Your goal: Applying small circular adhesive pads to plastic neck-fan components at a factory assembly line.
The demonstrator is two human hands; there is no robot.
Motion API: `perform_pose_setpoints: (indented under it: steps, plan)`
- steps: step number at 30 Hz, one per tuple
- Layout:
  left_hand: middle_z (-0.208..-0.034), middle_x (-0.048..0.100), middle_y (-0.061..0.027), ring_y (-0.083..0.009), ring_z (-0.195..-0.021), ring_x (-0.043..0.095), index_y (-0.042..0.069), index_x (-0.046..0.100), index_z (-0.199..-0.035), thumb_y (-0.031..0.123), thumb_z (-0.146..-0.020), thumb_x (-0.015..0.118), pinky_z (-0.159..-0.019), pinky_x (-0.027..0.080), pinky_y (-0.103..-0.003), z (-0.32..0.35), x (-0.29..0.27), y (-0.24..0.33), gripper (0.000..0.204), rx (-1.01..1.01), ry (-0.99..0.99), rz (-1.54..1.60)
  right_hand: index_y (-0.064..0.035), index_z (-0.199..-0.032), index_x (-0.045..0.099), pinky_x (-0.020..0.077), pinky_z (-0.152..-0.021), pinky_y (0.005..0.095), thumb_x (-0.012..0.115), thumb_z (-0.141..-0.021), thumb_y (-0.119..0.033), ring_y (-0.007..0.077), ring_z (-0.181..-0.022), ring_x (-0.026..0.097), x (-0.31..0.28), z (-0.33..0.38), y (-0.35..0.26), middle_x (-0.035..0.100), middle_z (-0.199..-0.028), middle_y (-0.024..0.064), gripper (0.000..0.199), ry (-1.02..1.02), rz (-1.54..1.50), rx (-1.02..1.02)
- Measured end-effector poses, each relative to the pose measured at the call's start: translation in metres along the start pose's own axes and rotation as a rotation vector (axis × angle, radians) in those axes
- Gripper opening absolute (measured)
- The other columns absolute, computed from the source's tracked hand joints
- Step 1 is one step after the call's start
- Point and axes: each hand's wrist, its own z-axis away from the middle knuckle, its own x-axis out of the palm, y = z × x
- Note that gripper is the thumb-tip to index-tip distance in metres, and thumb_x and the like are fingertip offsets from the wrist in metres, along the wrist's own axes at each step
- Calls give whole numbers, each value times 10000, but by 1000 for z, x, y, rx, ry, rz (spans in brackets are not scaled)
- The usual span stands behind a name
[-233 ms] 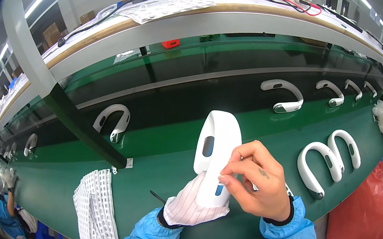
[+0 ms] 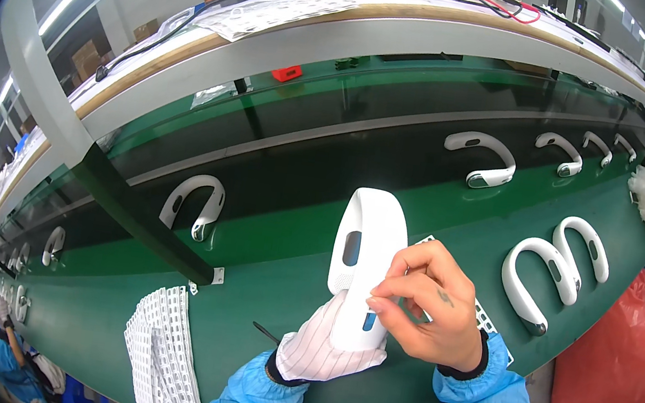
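At left, a fan of white, slotted paper strips [image 2: 161, 352] lies on the flat green bench [image 2: 254, 274]. Right of it, from my remote post, I see the left hand [image 2: 323, 342] in a white striped fabric glove, wrapped around the lower end of a curved, white plastic band [image 2: 381, 251]; the band rises from this grip, arch uppermost, a blue oblong patch low on its face. The bare right hand [image 2: 432, 303] sits at the band's right edge, thumb and forefinger pinched together just above the patch; whether the tips grip anything I cannot tell. Farther right, two white, U-shaped plastic devices [image 2: 519, 299] lie near a translucent red plastic bag [image 2: 604, 365].
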Motion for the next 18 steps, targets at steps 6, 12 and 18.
perform_pose_setpoints:
  steps: [6,12,18]
  plan:
    - [-1156,647,-210,-369,-1076,653,-15,663,-1123,204,-893,681,-933,565,-482,0,2,-2,318,69,8,-270,6,-994,656,480,-565,255,769,-764,29,123,-638,560,10,10,13,534,-1033,119,258,64,32,-4]
    - [-1132,643,-152,-301,-1038,641,-9,594,-1230,56,-880,664,-882,564,-392,-5,9,-3,362,-498,-85,458,57,-1262,527,451,-564,203,699,-847,8,79,-736,540,18,16,24,476,-1159,144,452,242,-623,438]
    - [-1115,635,-153,-307,-993,642,-19,581,-1210,103,-817,749,-864,559,-389,-7,16,-17,445,-369,48,599,23,-1307,510,477,-644,218,710,-844,-16,94,-703,564,8,9,24,487,-1169,152,507,63,-163,334]
